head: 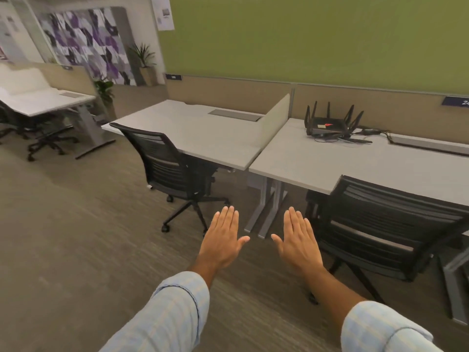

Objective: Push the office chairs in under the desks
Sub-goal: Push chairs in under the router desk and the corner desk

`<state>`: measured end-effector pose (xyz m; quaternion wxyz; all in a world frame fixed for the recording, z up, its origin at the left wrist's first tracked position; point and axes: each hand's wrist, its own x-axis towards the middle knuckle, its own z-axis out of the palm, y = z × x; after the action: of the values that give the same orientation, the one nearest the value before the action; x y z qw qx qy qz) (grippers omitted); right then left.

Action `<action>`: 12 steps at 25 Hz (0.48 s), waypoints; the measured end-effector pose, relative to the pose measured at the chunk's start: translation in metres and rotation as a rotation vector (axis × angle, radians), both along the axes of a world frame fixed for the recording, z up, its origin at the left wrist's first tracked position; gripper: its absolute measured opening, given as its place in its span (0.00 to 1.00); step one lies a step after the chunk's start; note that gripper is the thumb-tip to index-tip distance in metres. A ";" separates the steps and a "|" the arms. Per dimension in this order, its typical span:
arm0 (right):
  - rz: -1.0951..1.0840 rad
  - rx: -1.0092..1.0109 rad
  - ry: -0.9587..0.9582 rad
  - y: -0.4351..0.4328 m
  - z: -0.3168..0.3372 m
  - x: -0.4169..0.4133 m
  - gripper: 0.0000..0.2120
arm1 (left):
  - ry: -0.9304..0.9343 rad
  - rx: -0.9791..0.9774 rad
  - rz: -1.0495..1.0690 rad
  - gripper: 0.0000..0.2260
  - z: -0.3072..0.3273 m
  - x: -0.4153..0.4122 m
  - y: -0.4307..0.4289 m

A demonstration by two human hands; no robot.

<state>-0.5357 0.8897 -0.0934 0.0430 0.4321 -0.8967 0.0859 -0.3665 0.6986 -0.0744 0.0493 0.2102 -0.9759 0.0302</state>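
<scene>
Grey-brown carpet point(76, 237) runs under two pale worktops set against a green wall point(304, 34). My left hand point(222, 241) and right hand point(298, 242) reach out side by side, palms down, fingers straight and together, thumbs angled toward each other; each grip is wide and empty, touching nothing. The left chair point(170, 163) stands tucked at the left worktop point(203, 133). The right chair point(380, 224) sits at the right worktop point(355, 163), just beside my right hand. A router point(330, 125) rests on that worktop.
</scene>
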 end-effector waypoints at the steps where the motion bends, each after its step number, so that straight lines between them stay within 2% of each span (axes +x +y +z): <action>1: -0.015 -0.019 -0.025 -0.024 -0.001 0.012 0.41 | 0.001 0.005 0.000 0.40 -0.001 0.014 -0.024; 8: -0.023 -0.093 -0.077 -0.186 -0.001 0.079 0.41 | 0.011 -0.012 0.084 0.40 0.002 0.089 -0.194; 12: 0.053 -0.040 -0.054 -0.260 0.002 0.100 0.43 | 0.035 0.007 0.129 0.39 0.007 0.115 -0.262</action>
<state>-0.4358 0.6295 -0.0919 0.0253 0.4522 -0.8839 0.1168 -0.2516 0.4364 -0.0678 0.0635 0.2732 -0.9595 0.0262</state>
